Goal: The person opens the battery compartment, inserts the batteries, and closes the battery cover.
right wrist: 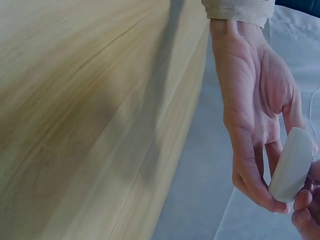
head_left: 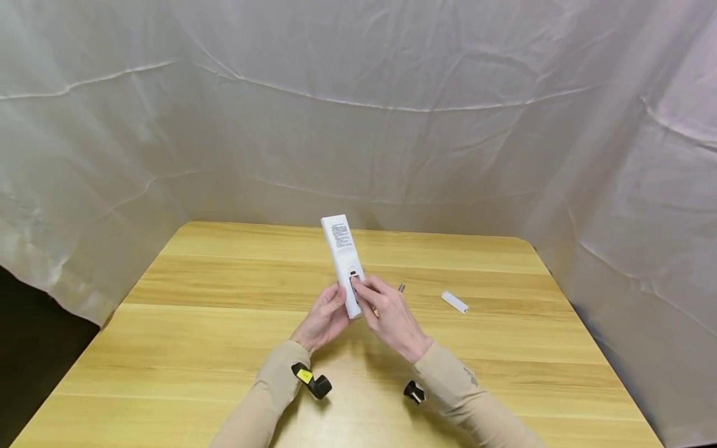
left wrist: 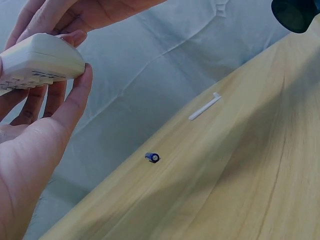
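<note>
My left hand (head_left: 327, 317) grips a white remote control (head_left: 339, 246) near its lower end, thumb along one side and fingers behind. The remote tilts upward, its printed back facing me and the battery compartment uncovered. Over that compartment my right hand (head_left: 392, 314) has its fingertips, the index at the upper end; whether they pinch a battery I cannot tell. Seen from the left wrist, the end of the remote (left wrist: 50, 52) lies between both hands. A dark battery (left wrist: 152, 157) lies on the table, partly hidden by my right hand in the head view.
Right of the hands a white battery cover (head_left: 455, 302) lies on the wooden table (head_left: 224, 348). Grey cloth (head_left: 358, 149) hangs behind the table and along its sides. A black wrist camera (head_left: 313, 381) juts from the left sleeve, another (head_left: 414, 392) from the right.
</note>
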Demonstrator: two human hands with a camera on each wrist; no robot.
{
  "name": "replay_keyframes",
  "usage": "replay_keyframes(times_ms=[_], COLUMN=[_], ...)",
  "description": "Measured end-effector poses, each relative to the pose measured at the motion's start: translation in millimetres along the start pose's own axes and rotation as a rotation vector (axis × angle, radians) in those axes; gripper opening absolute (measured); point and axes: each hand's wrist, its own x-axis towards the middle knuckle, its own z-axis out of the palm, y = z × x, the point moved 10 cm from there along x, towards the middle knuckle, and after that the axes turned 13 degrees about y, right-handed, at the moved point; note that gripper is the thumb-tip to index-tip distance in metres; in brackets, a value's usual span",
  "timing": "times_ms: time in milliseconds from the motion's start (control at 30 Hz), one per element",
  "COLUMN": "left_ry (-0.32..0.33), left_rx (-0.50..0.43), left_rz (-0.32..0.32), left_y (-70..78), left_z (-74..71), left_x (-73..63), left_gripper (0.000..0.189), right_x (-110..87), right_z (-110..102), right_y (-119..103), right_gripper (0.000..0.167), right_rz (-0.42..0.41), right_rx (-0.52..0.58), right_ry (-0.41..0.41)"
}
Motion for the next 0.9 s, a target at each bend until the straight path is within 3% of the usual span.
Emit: replay_keyframes(times_ms=[233,567,733,900], left_ry=[-0.033,-0.021,-0.003,-0.02], left_rx=[-0.042,-0.053,-0.055,-0.067], left_rz=[0.004,-0.002,-0.007,0.003], left_y=[4.8,7.2,5.1,4.0], left_z=[4.6,6.9,3.7,3.0], left_x=[-2.0,-2.9,-0.9,-1.3], left_gripper=[0.069,0.068,0.066,0.062], right_x=[1.3,3.1,3.0,-4.0], right_z=[-3,-14,-17,-14], right_y=[1,13,22,44], right_gripper=[0.03,0.022,0.019,0.02], right_rz=[0.032,0.103,0.213,0.397], right_rx=[0.078,0.274,0.328,0.459], right_ry=[0.044,0.172,0.191,0.2])
